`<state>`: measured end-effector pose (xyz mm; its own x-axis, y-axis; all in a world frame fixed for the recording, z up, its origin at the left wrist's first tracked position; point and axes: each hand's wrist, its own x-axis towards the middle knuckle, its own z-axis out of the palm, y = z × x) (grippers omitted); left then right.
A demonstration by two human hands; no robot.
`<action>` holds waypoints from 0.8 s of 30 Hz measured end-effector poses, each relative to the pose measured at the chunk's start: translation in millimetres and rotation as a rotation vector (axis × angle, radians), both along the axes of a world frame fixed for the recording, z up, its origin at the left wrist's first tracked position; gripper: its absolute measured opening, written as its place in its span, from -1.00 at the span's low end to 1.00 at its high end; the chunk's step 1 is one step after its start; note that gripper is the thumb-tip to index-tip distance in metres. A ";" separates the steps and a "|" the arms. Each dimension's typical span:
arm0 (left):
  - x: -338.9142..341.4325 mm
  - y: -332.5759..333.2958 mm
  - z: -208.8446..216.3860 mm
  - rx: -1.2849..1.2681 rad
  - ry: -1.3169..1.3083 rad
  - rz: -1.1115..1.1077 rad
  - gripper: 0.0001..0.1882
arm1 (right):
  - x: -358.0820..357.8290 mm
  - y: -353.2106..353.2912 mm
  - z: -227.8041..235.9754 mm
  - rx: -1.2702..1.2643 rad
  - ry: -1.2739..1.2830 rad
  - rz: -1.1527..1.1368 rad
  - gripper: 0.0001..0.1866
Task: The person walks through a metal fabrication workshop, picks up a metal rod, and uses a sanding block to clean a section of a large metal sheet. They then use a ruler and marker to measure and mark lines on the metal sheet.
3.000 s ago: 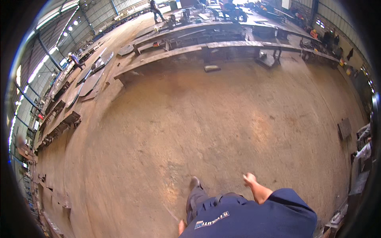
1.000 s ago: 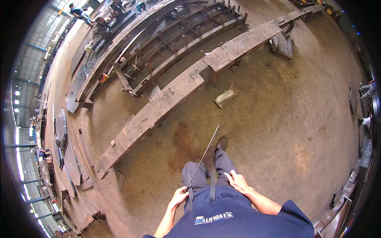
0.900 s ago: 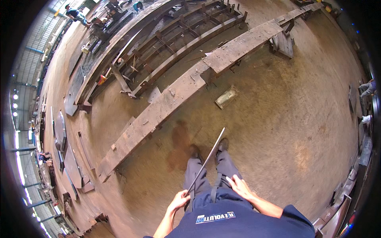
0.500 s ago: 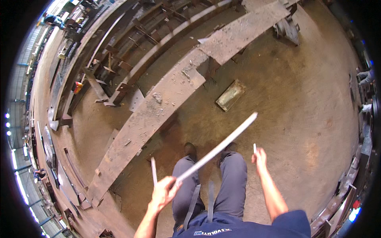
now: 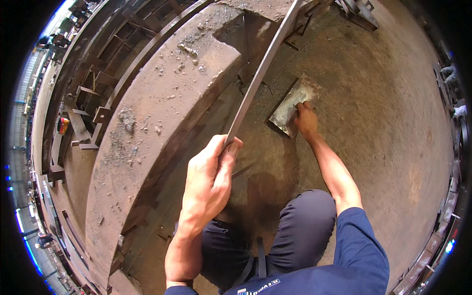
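Observation:
My left hand (image 5: 209, 182) is closed around a long, flat, narrow grey metal strip (image 5: 263, 71) that slants up to the top of the view. A short dark piece (image 5: 241, 171) shows beside its fingers; whether it belongs to the strip, I cannot tell. My right hand (image 5: 307, 120) reaches down to a rectangular, pale, worn metal plate (image 5: 295, 101) on the floor. Its fingers are curled together at the plate's right side, and anything between them is hidden.
A large, rusty curved steel beam (image 5: 147, 113) with debris on top runs along my left. Beyond it lie more steel frames (image 5: 98, 78). The brown floor (image 5: 373, 132) stretches to the right, and a steel piece (image 5: 356, 12) stands at the far right.
I have crouched closer to the floor. My right hand, which held a short white stick, has reached forward to the plate; the stick no longer shows. My left hand has raised the strip more upright.

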<state>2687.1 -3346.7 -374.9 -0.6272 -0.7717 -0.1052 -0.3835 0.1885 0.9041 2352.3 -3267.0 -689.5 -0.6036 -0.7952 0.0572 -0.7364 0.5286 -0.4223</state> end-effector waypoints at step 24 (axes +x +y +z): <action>35.7 13.3 7.0 0.192 -0.072 -0.012 -0.85 | 24.1 19.7 -38.2 -0.112 0.415 0.031 -0.46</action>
